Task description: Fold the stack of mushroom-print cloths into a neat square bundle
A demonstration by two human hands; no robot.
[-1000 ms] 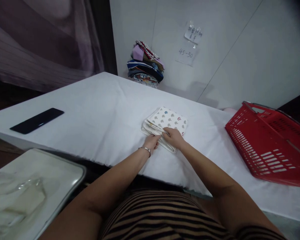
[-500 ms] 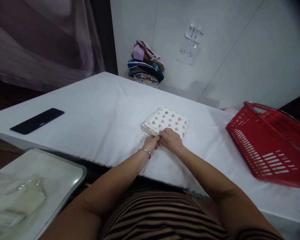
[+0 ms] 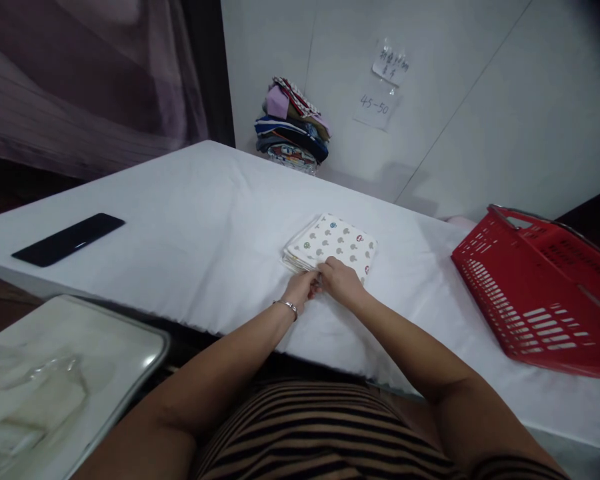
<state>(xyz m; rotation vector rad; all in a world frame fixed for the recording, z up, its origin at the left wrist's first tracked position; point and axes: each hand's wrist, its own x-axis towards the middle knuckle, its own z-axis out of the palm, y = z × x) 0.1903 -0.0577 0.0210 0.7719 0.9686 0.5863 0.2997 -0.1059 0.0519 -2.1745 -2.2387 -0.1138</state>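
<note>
A folded white cloth (image 3: 337,239) printed with grey, red, blue and green mushroom-like shapes lies in several layers on the white-covered table (image 3: 195,220). My left hand (image 3: 301,288), with a bracelet at the wrist, is closed at the cloth's near left edge. Beside it, my right hand (image 3: 341,281) pinches the same near edge, its thumb and fingers curled over the layers. The two hands almost meet, and their fingertips are partly hidden against the cloth.
To the right on the table stands a red plastic basket (image 3: 535,300). A flat black object (image 3: 70,240) lies at the left. Behind the table's far edge is a stack of folded clothes (image 3: 293,127). A pale, white-topped surface (image 3: 120,340) sits at the lower left. Paper notes (image 3: 375,103) hang on the wall.
Both hands stay at the cloth's near edge; my left hand has shifted very slightly left. The cloth keeps its place and shape, and the view has moved a little.
</note>
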